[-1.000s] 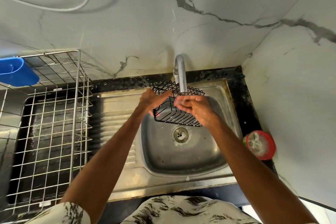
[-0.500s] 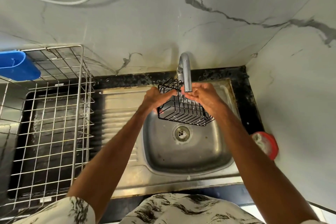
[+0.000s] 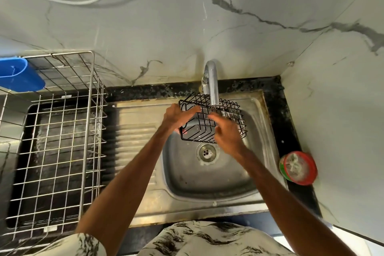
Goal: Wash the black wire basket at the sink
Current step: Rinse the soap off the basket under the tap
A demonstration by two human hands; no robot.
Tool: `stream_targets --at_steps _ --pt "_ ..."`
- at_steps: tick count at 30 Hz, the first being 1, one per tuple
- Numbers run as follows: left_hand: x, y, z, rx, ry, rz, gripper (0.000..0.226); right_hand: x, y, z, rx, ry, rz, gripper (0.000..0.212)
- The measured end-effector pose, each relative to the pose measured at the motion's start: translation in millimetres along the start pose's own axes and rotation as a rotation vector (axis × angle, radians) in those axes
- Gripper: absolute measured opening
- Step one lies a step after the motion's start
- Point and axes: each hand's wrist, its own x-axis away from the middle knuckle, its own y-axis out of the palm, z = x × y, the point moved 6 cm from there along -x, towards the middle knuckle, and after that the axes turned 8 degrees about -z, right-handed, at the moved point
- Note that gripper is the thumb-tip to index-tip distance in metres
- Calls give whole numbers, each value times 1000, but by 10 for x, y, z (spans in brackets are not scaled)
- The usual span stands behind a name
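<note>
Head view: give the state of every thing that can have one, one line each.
black wire basket: held up under the tap, above the sink basin.
left hand: grips the basket's left end.
right hand: on the basket's wires; blurred, grip unclear.
tap: spout over the basket; flow unclear.
sink: drain uncovered.
red tub: lid off.

The basket (image 3: pixel 201 129) is small, black wire, rectangular and open-topped. It's held tilted above the sink (image 3: pixel 207 183) bowl, just under the spout (image 3: pixel 213 89).
</note>
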Motion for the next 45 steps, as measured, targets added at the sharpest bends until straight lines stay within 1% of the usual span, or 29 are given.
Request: stream_targets --at_steps 2,4,6,8,9,11,12,14,17,19,21,23,24,27,28,30,32,33,35,36,37,38,40,42,44,45 --pt "58 -7 12 -7 -13 5 70 76 244 -72 64 -113 -32 70" --pt "98 -15 2 7 -12 14 67 119 312 -47 130 -179 -18 73" --pt "131 -20 -23 28 -14 19 65 133 261 141 177 -159 33 68" --pt "161 -9 -47 59 -30 23 67 146 189 349 174 -67 94 52" --pt "190 -10 -42 72 -40 25 68 152 171 417 141 -5 113 49" --pt "234 -15 -22 67 -47 35 65 153 182 431 72 60 135 51" --pt "243 -10 -9 52 -50 37 64 142 199 393 59 56 138 54" --pt "253 -18 7 36 -61 41 65 119 256 230 71 -5 103 59" --pt "219 -69 64 -8 -79 54 74 119 321 -72 127 -165 44 57" --pt "199 -96 133 6 -74 25 74 91 292 -109 97 -215 28 58" --pt "159 -108 209 47 -60 -20 68 -6 220 24 57 -160 27 61" --pt "132 -119 288 66 -53 -47 58 -126 184 137 88 -60 -22 64" --pt "110 -119 316 65 -55 -51 56 -188 191 119 87 -45 -57 66" --pt "52 -150 362 31 -66 -41 64 -333 215 -139 38 -73 -119 66" --pt "43 -175 358 29 -69 -35 65 -343 202 -202 -6 -84 -116 65" --pt "31 -222 327 56 -62 -28 57 -327 173 -125 -60 -92 -85 65" --pt "54 -266 312 63 -27 -25 45 -287 159 205 -82 -31 -68 66" --pt "64 -287 303 53 -17 -24 43 -272 162 419 -111 19 -65 73" --pt "97 -304 282 12 -13 -17 47 -228 198 795 -170 145 -73 93" --pt "114 -304 281 -18 -3 -12 46 -223 230 901 -189 177 -70 102" --pt "132 -302 289 -43 8 -5 44 -202 252 895 -202 175 -65 104" --pt "150 -305 287 -55 6 6 45 -170 256 747 -204 131 -51 100" --pt "197 -316 263 -59 -34 29 57 -140 305 302 -160 -49 -29 83" --pt "251 -341 266 -46 -43 55 64 -143 373 -63 -84 -195 7 71" --pt "282 -376 251 -27 -51 72 65 -199 415 -104 -47 -272 48 65" --pt "297 -405 236 -25 -50 84 63 -257 425 15 -49 -257 58 65"
